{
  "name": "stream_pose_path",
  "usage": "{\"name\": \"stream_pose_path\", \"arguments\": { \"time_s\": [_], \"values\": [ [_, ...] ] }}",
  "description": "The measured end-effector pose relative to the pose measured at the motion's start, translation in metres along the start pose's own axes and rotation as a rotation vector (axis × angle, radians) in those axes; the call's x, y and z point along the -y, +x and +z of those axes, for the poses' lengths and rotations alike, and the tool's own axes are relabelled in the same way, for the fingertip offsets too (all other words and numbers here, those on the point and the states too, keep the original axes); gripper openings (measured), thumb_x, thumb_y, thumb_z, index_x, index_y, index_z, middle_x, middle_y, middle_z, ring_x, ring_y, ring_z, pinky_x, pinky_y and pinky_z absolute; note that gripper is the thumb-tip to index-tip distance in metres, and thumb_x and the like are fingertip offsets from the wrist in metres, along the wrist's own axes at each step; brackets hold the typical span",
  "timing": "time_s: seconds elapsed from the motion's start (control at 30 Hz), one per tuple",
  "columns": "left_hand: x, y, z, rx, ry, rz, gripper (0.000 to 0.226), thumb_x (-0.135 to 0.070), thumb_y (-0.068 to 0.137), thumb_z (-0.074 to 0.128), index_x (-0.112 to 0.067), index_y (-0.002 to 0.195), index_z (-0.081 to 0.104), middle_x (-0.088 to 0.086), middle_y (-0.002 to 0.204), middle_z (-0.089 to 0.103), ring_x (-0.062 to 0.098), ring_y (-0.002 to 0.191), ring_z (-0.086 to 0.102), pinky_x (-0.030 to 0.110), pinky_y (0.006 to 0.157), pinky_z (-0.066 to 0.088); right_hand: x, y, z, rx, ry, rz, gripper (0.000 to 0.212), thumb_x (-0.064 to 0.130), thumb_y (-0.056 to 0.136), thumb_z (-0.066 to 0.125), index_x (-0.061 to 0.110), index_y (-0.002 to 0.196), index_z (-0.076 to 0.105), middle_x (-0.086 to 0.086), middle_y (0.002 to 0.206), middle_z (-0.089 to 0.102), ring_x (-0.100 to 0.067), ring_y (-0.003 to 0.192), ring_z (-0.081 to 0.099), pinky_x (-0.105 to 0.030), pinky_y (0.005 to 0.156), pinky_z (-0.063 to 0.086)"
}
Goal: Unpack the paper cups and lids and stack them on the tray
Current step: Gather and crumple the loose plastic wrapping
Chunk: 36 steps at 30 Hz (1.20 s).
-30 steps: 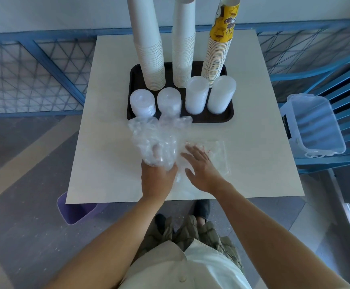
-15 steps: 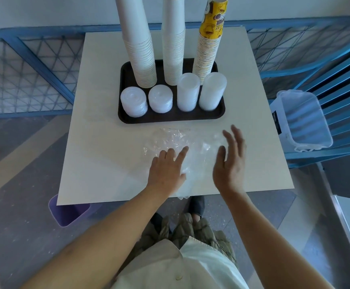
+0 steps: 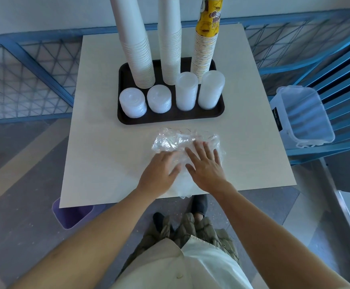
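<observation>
1. Head view, the goods: three tall stacks of cups (image 3: 137,49) stand at the back of the tray (image 3: 171,119), two plain white and one printed yellow. Four stacks of lids (image 3: 186,91) stand in a row in front of them, the two on the right taller. Nothing of either kind lies loose on the table (image 3: 107,142).
2. Head view, the hands: the left hand (image 3: 159,176) and right hand (image 3: 206,167) lie side by side, nearly touching, on the empty wrap (image 3: 182,140). The wrap sits between the tray and the table's near edge. Both hands are flat with fingers straight, pressing down and not gripping.
3. Step in hand: the stacking looks finished, so this is likely the tidying of spent packaging, flattening or gathering the wrap.
4. Next move: the fingers would need to curl and bunch the thin, crackly film into one wad. It must then be lifted clear without brushing the tall cups, which look easy to topple.
5. Where it goes: a clear tub (image 3: 303,115) sits to the right and a purple bin (image 3: 74,215) sits below the left corner. Which one takes the waste cannot be told.
</observation>
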<state>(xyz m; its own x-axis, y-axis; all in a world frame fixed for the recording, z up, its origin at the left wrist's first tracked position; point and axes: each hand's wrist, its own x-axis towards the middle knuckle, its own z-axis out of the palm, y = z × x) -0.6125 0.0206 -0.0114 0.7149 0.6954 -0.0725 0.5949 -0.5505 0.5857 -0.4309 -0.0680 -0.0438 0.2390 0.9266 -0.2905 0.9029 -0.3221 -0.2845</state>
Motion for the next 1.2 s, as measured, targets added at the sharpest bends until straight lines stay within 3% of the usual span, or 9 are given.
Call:
{"name": "stream_pose_path", "arguments": {
  "time_s": [0.13,0.3,0.4,0.67,0.83,1.0,1.07,1.13,1.2],
  "values": [
    [0.005,0.011,0.004,-0.411,-0.058,-0.296,0.040,-0.030,0.101,0.069,-0.010,0.135,0.061,0.017,0.120,0.058,0.034,0.106,0.056,0.046,0.093,0.053,-0.001,-0.002,0.007,0.031,-0.060,-0.010,0.066,0.051,0.109,0.030,0.034,0.166,0.000,0.002,0.172,-0.021,-0.026,0.157,-0.024,-0.056,0.128,-0.003],
    [0.015,0.027,0.003,-0.109,0.020,-0.491,0.046,-0.041,0.098,0.070,-0.026,0.140,0.059,0.015,0.146,0.038,0.037,0.128,0.041,0.039,0.100,0.043,0.001,-0.004,0.004,0.002,-0.029,-0.009,0.064,0.050,0.109,0.030,0.032,0.166,0.006,0.002,0.173,-0.018,-0.025,0.157,-0.023,-0.055,0.128,-0.004],
    [0.014,0.031,0.002,-0.076,-0.035,-0.547,0.046,-0.040,0.099,0.069,-0.023,0.139,0.054,0.015,0.146,0.039,0.036,0.128,0.041,0.037,0.099,0.041,0.002,-0.007,0.002,-0.066,-0.035,0.003,0.064,0.049,0.109,0.027,0.030,0.166,0.004,0.003,0.173,-0.018,-0.024,0.157,-0.024,-0.054,0.128,-0.008],
    [0.017,0.026,0.012,-0.043,0.169,-0.439,0.045,-0.040,0.093,0.075,-0.017,0.128,0.060,0.014,0.137,0.045,0.037,0.120,0.044,0.047,0.092,0.053,-0.004,-0.009,0.016,0.029,-0.018,0.032,0.068,0.049,0.109,0.019,0.028,0.163,-0.017,0.006,0.166,-0.036,-0.018,0.151,-0.037,-0.055,0.127,-0.011],
    [0.016,0.029,0.015,-0.070,0.017,-0.498,0.050,-0.031,0.090,0.082,-0.017,0.130,0.056,0.015,0.134,0.044,0.035,0.118,0.049,0.036,0.093,0.047,-0.009,-0.008,0.022,0.003,-0.058,-0.004,0.067,0.049,0.109,0.016,0.027,0.163,-0.018,0.004,0.168,-0.032,-0.021,0.153,-0.035,-0.054,0.127,-0.011],
    [0.015,0.038,-0.001,-0.104,-0.320,-0.710,0.096,-0.032,0.072,0.097,-0.017,0.145,0.035,-0.001,0.127,0.051,0.022,0.111,0.054,0.032,0.091,0.047,-0.010,-0.005,0.020,0.009,-0.052,-0.042,0.068,0.048,0.110,0.017,0.026,0.163,-0.019,0.003,0.167,-0.033,-0.022,0.152,-0.035,-0.054,0.126,-0.014],
    [0.018,0.045,-0.008,-0.048,-0.465,-0.848,0.108,-0.044,0.059,0.102,-0.019,0.144,0.040,-0.005,0.126,0.054,0.017,0.111,0.056,0.033,0.093,0.051,-0.012,-0.002,0.016,0.019,-0.044,-0.066,0.069,0.046,0.110,0.022,0.026,0.164,-0.016,0.003,0.169,-0.031,-0.022,0.153,-0.034,-0.054,0.126,-0.013],
    [0.020,0.052,-0.015,0.082,-0.634,-0.950,0.103,-0.060,0.042,0.103,-0.020,0.127,0.061,-0.002,0.115,0.071,0.017,0.092,0.067,0.032,0.080,0.055,-0.014,0.002,0.011,0.013,0.024,-0.082,0.073,0.041,0.108,0.035,0.028,0.166,-0.006,0.004,0.172,-0.021,-0.020,0.155,-0.029,-0.053,0.127,-0.010],
    [0.014,0.054,-0.020,0.225,-0.701,-1.015,0.074,-0.060,0.052,0.098,-0.020,0.107,0.071,-0.002,0.082,0.069,0.017,0.063,0.056,0.026,0.062,0.042,-0.015,0.007,0.005,-0.007,0.181,-0.063,0.076,0.030,0.101,0.053,0.026,0.166,0.014,0.004,0.175,-0.001,-0.017,0.159,-0.016,-0.053,0.129,-0.005]
  ]
}}
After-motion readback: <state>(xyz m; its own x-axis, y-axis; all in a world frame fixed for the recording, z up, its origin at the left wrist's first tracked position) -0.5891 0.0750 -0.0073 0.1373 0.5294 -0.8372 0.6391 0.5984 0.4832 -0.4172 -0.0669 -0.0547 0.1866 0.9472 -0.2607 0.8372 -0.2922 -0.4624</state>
